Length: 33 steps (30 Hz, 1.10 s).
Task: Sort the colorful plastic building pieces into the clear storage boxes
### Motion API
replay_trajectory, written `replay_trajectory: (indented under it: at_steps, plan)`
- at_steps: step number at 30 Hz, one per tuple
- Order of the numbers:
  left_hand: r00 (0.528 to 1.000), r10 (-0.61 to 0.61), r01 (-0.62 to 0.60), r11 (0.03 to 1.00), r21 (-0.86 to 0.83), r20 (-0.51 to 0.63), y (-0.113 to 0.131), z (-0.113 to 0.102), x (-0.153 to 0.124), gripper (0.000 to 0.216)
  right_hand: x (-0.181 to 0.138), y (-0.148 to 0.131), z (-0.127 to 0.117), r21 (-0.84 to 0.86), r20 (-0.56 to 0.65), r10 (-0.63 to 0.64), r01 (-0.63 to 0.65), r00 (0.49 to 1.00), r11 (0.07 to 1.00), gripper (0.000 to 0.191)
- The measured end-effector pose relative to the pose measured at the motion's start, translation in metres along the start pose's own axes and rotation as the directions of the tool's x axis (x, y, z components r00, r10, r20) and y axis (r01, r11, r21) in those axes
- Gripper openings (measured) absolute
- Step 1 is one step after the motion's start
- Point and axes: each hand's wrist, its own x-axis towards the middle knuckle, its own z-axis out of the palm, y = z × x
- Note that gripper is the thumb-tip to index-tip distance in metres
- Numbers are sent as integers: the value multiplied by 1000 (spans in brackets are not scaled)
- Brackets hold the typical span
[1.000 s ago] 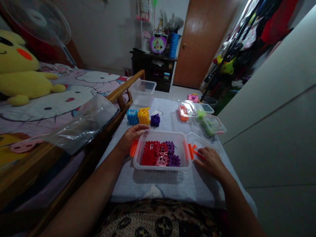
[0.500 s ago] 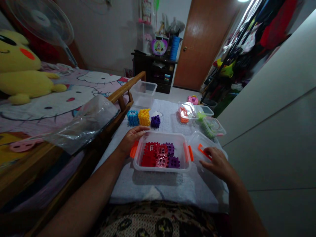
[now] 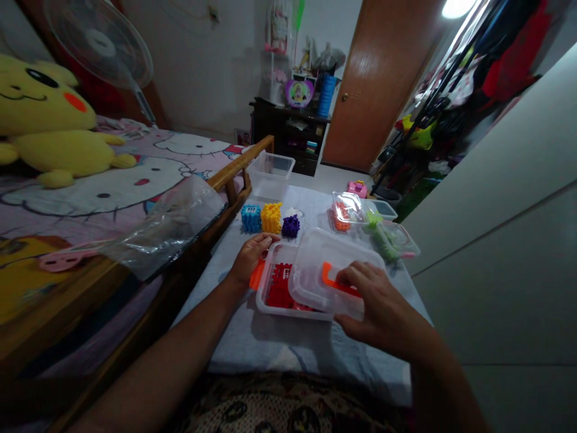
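Note:
A clear plastic box (image 3: 288, 314) with an orange side latch (image 3: 256, 275) stands on the cloth-covered table. Inside it lie red building blocks (image 3: 280, 288); the lid hides the box's right part. My left hand (image 3: 252, 255) is closed on the box's far left corner, beside the latch. My right hand (image 3: 374, 300) grips the translucent lid (image 3: 311, 264) near its orange handle (image 3: 331, 275). Held tilted, the lid overlaps the right half of the box. Beyond my left hand are block cubes: blue (image 3: 251, 218), yellow (image 3: 271, 218) and dark purple (image 3: 291, 226).
A tall clear bin (image 3: 271, 174) stands at the table's far left. Small lidded containers with orange (image 3: 341, 216) and green blocks (image 3: 383, 240) sit at the far right. A wooden bed rail (image 3: 216, 183) with a plastic bag (image 3: 175, 222) over it borders the left; a white cabinet (image 3: 505, 240) borders the right.
My right hand has lifted the lid from the table on the right and brought it left over the box. My left hand stays at the box corner. The view has shifted slightly.

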Motion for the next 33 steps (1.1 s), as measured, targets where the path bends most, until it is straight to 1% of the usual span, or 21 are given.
replay_trajectory:
  at_steps: [3,7,14,16,19,22,24,26,27,28,29,30,31,32,33]
  plan:
    - [1000,-2,1,1000,27,12,-1,-3,1,28,21,-17,10,-47,59,-41,43,997,998,33]
    - [1000,16,-17,997,73,21,-3,-7,3,30,36,-23,21,-72,110,-86,94,990,993,34]
    - [998,47,-51,993,110,35,-1,-7,1,36,37,-24,29,-34,127,-131,136,983,990,36]
    - [998,32,-37,994,106,44,2,-6,-2,36,35,-23,31,-28,133,-128,133,983,991,37]
    - [997,-37,32,996,77,62,4,-4,-5,35,33,-23,35,-19,118,-120,123,986,992,39]
    - [996,-66,61,995,80,63,6,-1,-7,37,30,-23,38,7,81,-120,120,989,993,41]
    - [996,-74,68,992,109,53,8,0,-7,39,26,-22,37,57,52,-138,135,989,989,42]
    - [995,-91,81,980,184,47,13,0,-7,41,20,-17,33,145,-15,-149,150,989,978,41]
    - [994,-97,84,965,250,42,17,-1,-8,42,17,-11,32,188,-76,-130,143,989,972,40]
    - [994,-104,88,940,330,33,22,-3,-10,44,12,-4,31,222,-158,-85,119,984,968,38]
    - [993,-113,95,906,413,21,27,-6,-12,47,8,6,32,250,-254,-9,75,967,965,37]
    - [992,-126,107,864,491,5,31,-9,-16,52,3,17,34,278,-345,90,10,934,960,38]
    - [990,-143,126,823,555,-13,36,-13,-20,57,-2,29,38,316,-418,202,-66,886,946,42]
    - [986,-166,149,784,603,-28,39,-17,-25,63,-7,40,43,373,-449,316,-146,836,916,48]
    - [982,-186,168,750,640,-40,41,-21,-30,69,-12,51,50,446,-428,422,-220,799,868,59]
